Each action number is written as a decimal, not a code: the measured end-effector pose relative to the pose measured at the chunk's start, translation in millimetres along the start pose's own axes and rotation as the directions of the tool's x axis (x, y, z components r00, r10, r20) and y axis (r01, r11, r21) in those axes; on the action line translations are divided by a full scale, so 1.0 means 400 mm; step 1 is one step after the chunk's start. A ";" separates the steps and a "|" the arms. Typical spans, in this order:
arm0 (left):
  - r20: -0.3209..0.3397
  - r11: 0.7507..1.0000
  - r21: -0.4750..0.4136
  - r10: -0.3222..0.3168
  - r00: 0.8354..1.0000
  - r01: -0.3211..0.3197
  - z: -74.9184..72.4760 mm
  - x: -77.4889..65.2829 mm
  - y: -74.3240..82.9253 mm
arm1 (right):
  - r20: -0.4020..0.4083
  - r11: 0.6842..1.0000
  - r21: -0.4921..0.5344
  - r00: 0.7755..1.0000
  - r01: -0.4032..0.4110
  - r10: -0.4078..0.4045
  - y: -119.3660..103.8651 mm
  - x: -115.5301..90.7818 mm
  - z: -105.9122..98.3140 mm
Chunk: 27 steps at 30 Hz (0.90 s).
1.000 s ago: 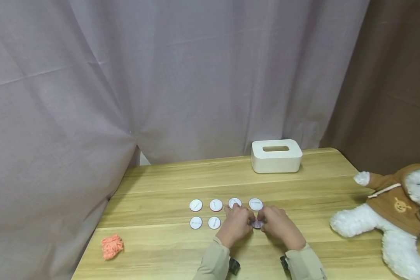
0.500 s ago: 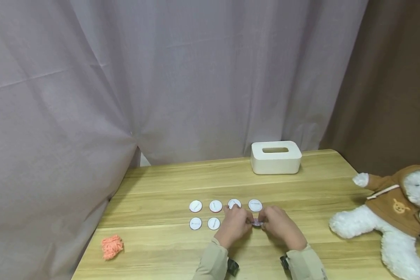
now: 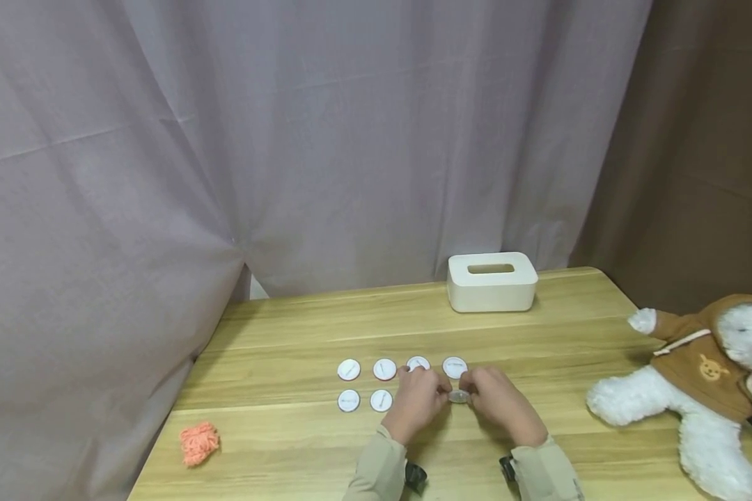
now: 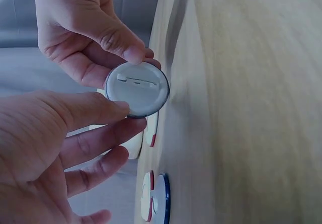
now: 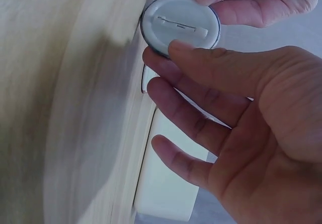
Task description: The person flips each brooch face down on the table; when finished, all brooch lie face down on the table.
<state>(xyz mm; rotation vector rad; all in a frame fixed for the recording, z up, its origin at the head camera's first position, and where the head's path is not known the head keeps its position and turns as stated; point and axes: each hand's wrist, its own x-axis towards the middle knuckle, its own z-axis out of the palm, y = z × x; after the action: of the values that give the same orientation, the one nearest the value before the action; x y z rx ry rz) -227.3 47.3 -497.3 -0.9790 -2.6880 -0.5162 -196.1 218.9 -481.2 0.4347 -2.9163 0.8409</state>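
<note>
Between both hands is a round pin badge, its pale back with the metal safety pin facing me. My left hand pinches one edge of it with thumb and forefinger, the other fingers spread loosely. On the opposite edge, my right hand pinches it between thumb and fingers. In the right wrist view the badge is tilted up near the tabletop. More badges lie pin side up in two rows; one of them, a back-row badge, is partly covered by my left hand.
Left of my hands lie other badges, such as a front-row one. A white tissue box stands at the table's back. Orange yarn-like bundle lies at the left; a plush toy in a brown hoodie sits at the right.
The badge between my hands has been turned over: its purplish face showed earlier, and now its pale pin back shows. Both hands stay in nearly the same spot.
</note>
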 end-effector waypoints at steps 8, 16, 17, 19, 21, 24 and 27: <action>-0.035 1.000 0.009 0.009 0.999 -0.009 0.006 -0.003 -0.008 | 0.006 0.999 0.042 1.000 -0.005 0.005 -0.002 0.007 0.011; 0.004 0.999 0.015 -0.043 0.999 0.042 0.020 -0.002 -0.010 | -0.023 0.998 0.052 0.999 -0.031 0.032 0.001 0.009 0.027; 0.009 0.999 0.018 -0.049 0.999 0.049 0.022 -0.002 -0.010 | -0.024 0.998 0.053 0.999 -0.031 0.032 0.001 0.009 0.028; 0.025 0.998 0.033 -0.061 0.998 0.060 0.025 0.000 -0.010 | -0.027 0.998 0.050 0.999 -0.025 0.026 0.002 0.010 0.029; 0.034 0.997 0.048 -0.070 0.997 0.068 0.026 0.003 -0.009 | -0.033 0.999 0.046 0.999 -0.023 0.024 0.002 0.010 0.030; 0.051 0.994 0.072 -0.083 0.995 0.079 0.027 0.005 -0.007 | -0.040 0.999 0.034 0.999 -0.018 0.020 0.001 0.011 0.030; 0.062 0.992 0.086 -0.097 0.993 0.092 0.026 0.006 -0.006 | -0.041 1.000 0.023 0.999 -0.021 0.022 0.000 0.012 0.031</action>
<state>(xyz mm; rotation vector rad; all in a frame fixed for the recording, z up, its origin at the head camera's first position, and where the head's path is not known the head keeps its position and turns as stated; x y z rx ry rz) -231.5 51.2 -506.7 -0.8649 -2.8011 -0.3932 -200.7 210.9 -490.8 0.3837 -2.8820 0.8750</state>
